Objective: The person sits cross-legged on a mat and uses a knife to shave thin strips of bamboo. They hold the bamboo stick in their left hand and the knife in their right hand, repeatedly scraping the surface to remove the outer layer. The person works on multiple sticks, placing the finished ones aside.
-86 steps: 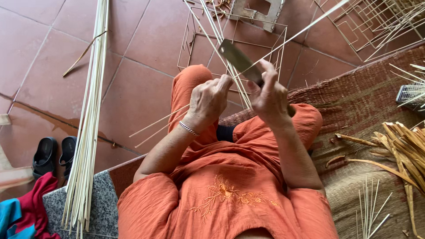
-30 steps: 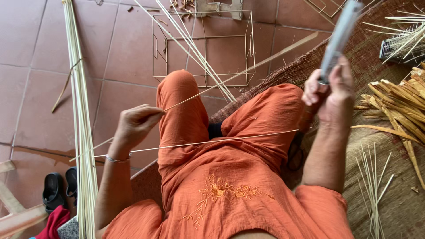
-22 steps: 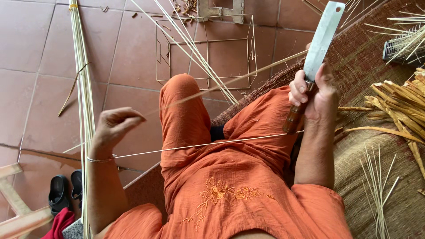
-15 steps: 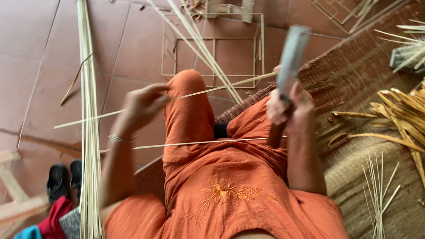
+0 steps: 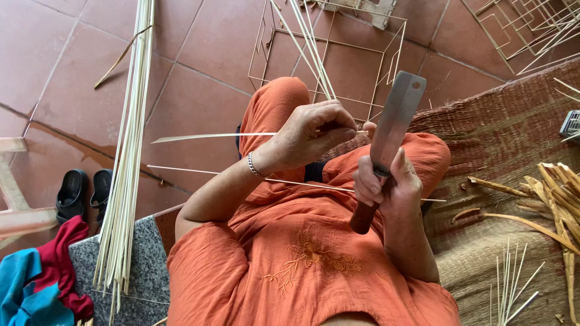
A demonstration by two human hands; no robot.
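Note:
I sit in orange clothes with my knees up. My left hand [image 5: 314,134] pinches a thin bamboo strip [image 5: 205,137] that sticks out level to the left. My right hand [image 5: 383,181] grips the wooden handle of a broad flat-ended knife [image 5: 396,118], blade pointing up, right beside the left hand's fingers. A second thin bamboo strip [image 5: 290,182] lies across my lap under both forearms. A silver bracelet circles my left wrist.
A long bundle of pale bamboo strips [image 5: 130,145] lies on the tiled floor at left. A thin-stick box frame [image 5: 338,60] stands beyond my knees, more frames at top right. Bamboo offcuts [image 5: 556,199] and sticks rest on a woven mat [image 5: 501,139]. Black sandals [image 5: 81,190] and cloths lie at lower left.
My left hand has come in from the far left with a strip and now meets the knife. My right hand has lowered the knife toward the middle.

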